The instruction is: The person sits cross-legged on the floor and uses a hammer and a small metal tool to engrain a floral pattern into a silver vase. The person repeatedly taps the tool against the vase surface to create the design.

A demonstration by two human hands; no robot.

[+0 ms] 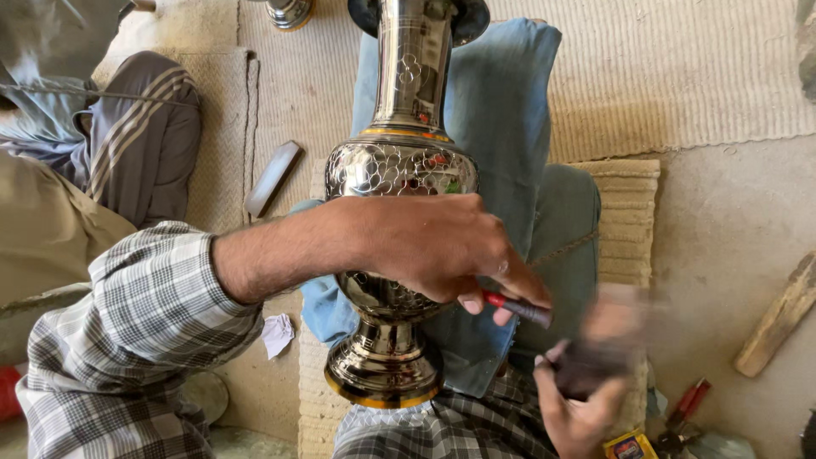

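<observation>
Right hand (pixel 586 374), nearest, motion-blurred, grip clenched on a dark blurred object (pixel 586 361) whose kind cannot be told; left hand (pixel 433 246), checked sleeve (pixel 144 314), reaching across the vase, grip grasping a slim tool with red shaft and dark tip (pixel 517 308); engraved silver-coloured metal vase (pixel 399 170), gold bands at shoulder and foot, lying along the lap on blue cloth (pixel 501 110), foot towards the wearer; red-handled pliers (pixel 684 412) on the floor at right; wooden piece (pixel 778 319) beyond; flat dark bar (pixel 274 178) on woven matting (pixel 646 76); another person's striped trouser leg (pixel 140 136) at far left.
</observation>
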